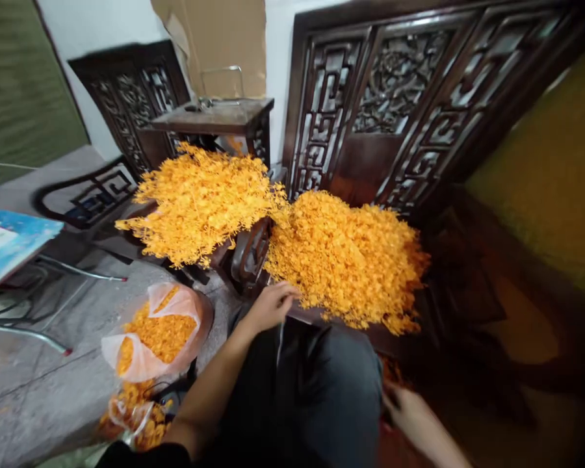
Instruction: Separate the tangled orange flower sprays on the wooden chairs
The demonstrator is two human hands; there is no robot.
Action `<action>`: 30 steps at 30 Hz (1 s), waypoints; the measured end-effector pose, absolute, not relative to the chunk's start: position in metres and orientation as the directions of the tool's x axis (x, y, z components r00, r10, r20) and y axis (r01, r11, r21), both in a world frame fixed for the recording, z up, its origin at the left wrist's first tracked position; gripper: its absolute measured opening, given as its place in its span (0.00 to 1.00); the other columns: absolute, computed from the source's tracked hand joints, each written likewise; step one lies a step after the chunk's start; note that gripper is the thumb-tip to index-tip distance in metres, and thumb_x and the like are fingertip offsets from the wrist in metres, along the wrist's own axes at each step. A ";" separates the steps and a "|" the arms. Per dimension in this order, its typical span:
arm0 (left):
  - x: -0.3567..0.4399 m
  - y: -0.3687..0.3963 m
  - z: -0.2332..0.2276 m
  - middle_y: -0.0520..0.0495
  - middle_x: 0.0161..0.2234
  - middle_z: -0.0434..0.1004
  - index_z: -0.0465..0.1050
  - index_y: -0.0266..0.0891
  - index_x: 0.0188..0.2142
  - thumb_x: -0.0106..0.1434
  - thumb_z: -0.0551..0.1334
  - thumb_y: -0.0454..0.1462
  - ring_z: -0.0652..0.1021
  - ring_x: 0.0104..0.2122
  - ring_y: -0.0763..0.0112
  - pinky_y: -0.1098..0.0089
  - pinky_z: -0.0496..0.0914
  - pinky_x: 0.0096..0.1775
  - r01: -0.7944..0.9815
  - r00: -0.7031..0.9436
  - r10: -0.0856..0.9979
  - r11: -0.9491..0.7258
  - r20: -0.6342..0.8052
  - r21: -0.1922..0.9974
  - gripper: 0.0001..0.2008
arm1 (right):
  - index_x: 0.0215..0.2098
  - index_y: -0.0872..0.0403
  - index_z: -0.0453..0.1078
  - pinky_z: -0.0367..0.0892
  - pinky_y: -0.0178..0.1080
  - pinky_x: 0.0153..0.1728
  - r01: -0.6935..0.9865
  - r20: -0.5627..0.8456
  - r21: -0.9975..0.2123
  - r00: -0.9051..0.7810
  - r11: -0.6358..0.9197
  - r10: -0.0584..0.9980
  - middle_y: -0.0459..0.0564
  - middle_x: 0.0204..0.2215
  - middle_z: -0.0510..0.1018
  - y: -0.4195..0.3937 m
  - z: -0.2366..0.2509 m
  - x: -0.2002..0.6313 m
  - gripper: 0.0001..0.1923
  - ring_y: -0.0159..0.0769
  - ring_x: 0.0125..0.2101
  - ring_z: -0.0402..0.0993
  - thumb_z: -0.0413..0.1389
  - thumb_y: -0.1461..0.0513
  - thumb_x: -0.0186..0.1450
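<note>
My left hand (pixel 272 304) reaches forward to the near edge of a big pile of small orange flowers (pixel 351 260) heaped on a dark wooden seat. Its fingers are curled together at the pile's edge, and a thin pale strand (pixel 280 341) hangs down from them over my dark trousers (pixel 322 390). My right hand (pixel 412 413) is low beside my right knee, blurred; something dark shows at its fingertips, but I cannot make it out. A second, looser heap of orange flower sprigs (pixel 199 201) lies to the left on another seat.
A carved dark wooden backrest (pixel 419 97) rises behind the piles, and a small dark table (pixel 214 117) stands at the back. On the grey floor to the left sit a plastic bag of orange flowers (pixel 160 331), a second bag (pixel 136 416), and a blue-topped metal frame (pixel 10 240).
</note>
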State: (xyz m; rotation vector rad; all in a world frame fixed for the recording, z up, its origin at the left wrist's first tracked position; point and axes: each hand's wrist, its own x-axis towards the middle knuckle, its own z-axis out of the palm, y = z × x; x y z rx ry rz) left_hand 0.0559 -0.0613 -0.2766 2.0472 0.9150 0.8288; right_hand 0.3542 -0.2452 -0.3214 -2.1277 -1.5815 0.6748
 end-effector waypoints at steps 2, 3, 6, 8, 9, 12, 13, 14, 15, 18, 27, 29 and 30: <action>0.043 -0.065 -0.283 0.46 0.37 0.79 0.76 0.37 0.40 0.67 0.55 0.28 0.78 0.36 0.70 0.71 0.70 0.41 0.398 0.336 0.908 -0.379 0.251 0.836 0.11 | 0.33 0.42 0.80 0.76 0.52 0.26 0.784 -0.135 -0.545 0.268 -0.297 0.954 0.54 0.25 0.83 -0.210 -0.325 0.381 0.18 0.60 0.28 0.82 0.51 0.46 0.63; 0.040 -0.066 -0.286 0.47 0.36 0.79 0.76 0.37 0.39 0.66 0.55 0.28 0.77 0.36 0.70 0.71 0.69 0.40 0.413 0.263 0.930 -0.350 0.258 0.841 0.11 | 0.38 0.43 0.80 0.77 0.55 0.28 0.800 -0.097 -0.518 0.296 -0.302 0.950 0.56 0.28 0.84 -0.195 -0.320 0.387 0.21 0.62 0.30 0.82 0.50 0.44 0.63; 0.040 -0.068 -0.293 0.47 0.36 0.78 0.75 0.38 0.38 0.65 0.55 0.27 0.77 0.35 0.70 0.71 0.69 0.39 0.404 0.193 0.934 -0.356 0.301 0.843 0.11 | 0.50 0.50 0.78 0.78 0.57 0.40 0.835 0.136 -0.521 0.285 -0.176 0.949 0.61 0.42 0.84 -0.152 -0.282 0.365 0.26 0.61 0.39 0.83 0.50 0.44 0.67; 0.043 -0.068 -0.294 0.46 0.36 0.78 0.76 0.39 0.38 0.65 0.55 0.28 0.78 0.36 0.69 0.70 0.71 0.40 0.384 0.185 0.926 -0.375 0.328 0.844 0.11 | 0.56 0.51 0.74 0.77 0.53 0.48 0.816 0.301 -0.572 0.116 0.082 0.946 0.59 0.47 0.83 -0.123 -0.244 0.323 0.24 0.53 0.43 0.83 0.50 0.48 0.70; 0.043 -0.069 -0.295 0.46 0.37 0.78 0.76 0.39 0.39 0.66 0.55 0.28 0.78 0.37 0.69 0.70 0.71 0.41 0.378 0.168 0.926 -0.377 0.338 0.846 0.11 | 0.60 0.51 0.71 0.76 0.52 0.50 0.792 0.371 -0.562 -0.016 0.238 0.929 0.58 0.49 0.82 -0.107 -0.224 0.298 0.23 0.50 0.46 0.82 0.50 0.50 0.72; 0.040 -0.072 -0.297 0.44 0.38 0.78 0.75 0.38 0.39 0.67 0.55 0.29 0.79 0.39 0.67 0.68 0.73 0.44 0.358 0.118 0.916 -0.398 0.382 0.844 0.11 | 0.65 0.51 0.65 0.71 0.55 0.55 0.767 0.548 -0.384 -0.259 0.515 0.795 0.60 0.55 0.76 -0.058 -0.171 0.230 0.25 0.52 0.54 0.75 0.52 0.54 0.72; 0.037 -0.073 -0.298 0.43 0.39 0.78 0.75 0.38 0.39 0.67 0.55 0.29 0.79 0.40 0.66 0.68 0.73 0.44 0.349 0.126 0.905 -0.423 0.405 0.836 0.11 | 0.65 0.52 0.65 0.70 0.56 0.56 0.767 0.576 -0.318 -0.310 0.557 0.756 0.60 0.56 0.76 -0.040 -0.157 0.212 0.24 0.53 0.56 0.73 0.52 0.55 0.73; 0.034 -0.074 -0.300 0.43 0.39 0.78 0.76 0.38 0.40 0.66 0.55 0.28 0.79 0.40 0.66 0.68 0.73 0.45 0.341 0.151 0.891 -0.454 0.429 0.823 0.11 | 0.64 0.53 0.66 0.69 0.56 0.56 0.767 0.588 -0.261 -0.356 0.586 0.727 0.60 0.56 0.75 -0.022 -0.145 0.195 0.23 0.53 0.56 0.72 0.51 0.57 0.73; 0.031 -0.075 -0.302 0.43 0.39 0.78 0.76 0.38 0.40 0.66 0.55 0.28 0.79 0.40 0.66 0.67 0.73 0.45 0.334 0.187 0.875 -0.484 0.446 0.809 0.11 | 0.63 0.54 0.67 0.68 0.56 0.56 0.766 0.579 -0.212 -0.401 0.607 0.709 0.60 0.56 0.76 -0.004 -0.135 0.179 0.22 0.53 0.56 0.72 0.49 0.59 0.73; 0.025 -0.072 -0.308 0.44 0.38 0.79 0.77 0.38 0.40 0.63 0.56 0.27 0.79 0.39 0.67 0.69 0.73 0.43 0.339 0.273 0.845 -0.532 0.461 0.776 0.13 | 0.64 0.56 0.67 0.67 0.52 0.55 0.767 0.506 -0.101 -0.509 0.634 0.696 0.61 0.55 0.76 0.054 -0.113 0.133 0.23 0.51 0.54 0.72 0.45 0.66 0.72; 0.045 -0.067 -0.323 0.47 0.35 0.79 0.77 0.37 0.39 0.55 0.56 0.24 0.78 0.36 0.69 0.72 0.71 0.38 0.341 0.190 0.874 -0.486 0.447 0.805 0.16 | 0.51 0.48 0.79 0.63 0.46 0.55 0.560 0.178 0.094 -0.823 0.823 0.539 0.55 0.60 0.74 0.175 -0.064 0.002 0.26 0.49 0.58 0.69 0.58 0.73 0.59; 0.043 -0.070 -0.323 0.47 0.34 0.78 0.77 0.37 0.38 0.56 0.56 0.24 0.78 0.35 0.69 0.72 0.70 0.37 0.329 0.189 0.870 -0.493 0.455 0.805 0.16 | 0.37 0.53 0.82 0.65 0.42 0.50 0.581 0.197 0.072 -0.805 0.811 0.559 0.56 0.45 0.82 0.182 -0.057 -0.003 0.10 0.46 0.49 0.75 0.62 0.69 0.59; 0.041 -0.071 -0.322 0.47 0.34 0.78 0.77 0.37 0.38 0.56 0.56 0.24 0.78 0.35 0.69 0.72 0.70 0.37 0.323 0.184 0.870 -0.493 0.458 0.808 0.15 | 0.34 0.55 0.81 0.66 0.41 0.49 0.603 0.252 0.063 -0.780 0.795 0.572 0.57 0.41 0.82 0.184 -0.052 -0.001 0.06 0.45 0.46 0.75 0.61 0.67 0.61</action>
